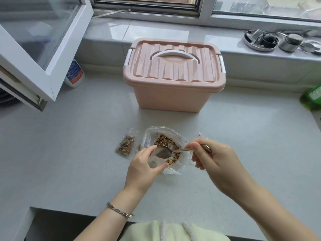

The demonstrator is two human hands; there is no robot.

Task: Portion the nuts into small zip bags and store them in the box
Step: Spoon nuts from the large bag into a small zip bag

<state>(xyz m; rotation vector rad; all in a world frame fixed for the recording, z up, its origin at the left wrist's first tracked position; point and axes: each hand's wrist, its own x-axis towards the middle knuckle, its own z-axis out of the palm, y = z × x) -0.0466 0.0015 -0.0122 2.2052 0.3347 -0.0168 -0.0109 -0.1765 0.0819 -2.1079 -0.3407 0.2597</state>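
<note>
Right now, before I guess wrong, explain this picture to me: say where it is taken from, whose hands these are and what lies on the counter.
There is no machine here: a person works with two bare hands, and the single picture comes from a camera worn on the head, looking down. The left hand holds a small clear bag open. The right hand pinches a spoon at its mouth. Behind them on the counter lies a big open bag of nuts, with one filled small bag to its left. Further back stands a pink box, lid on.
</note>
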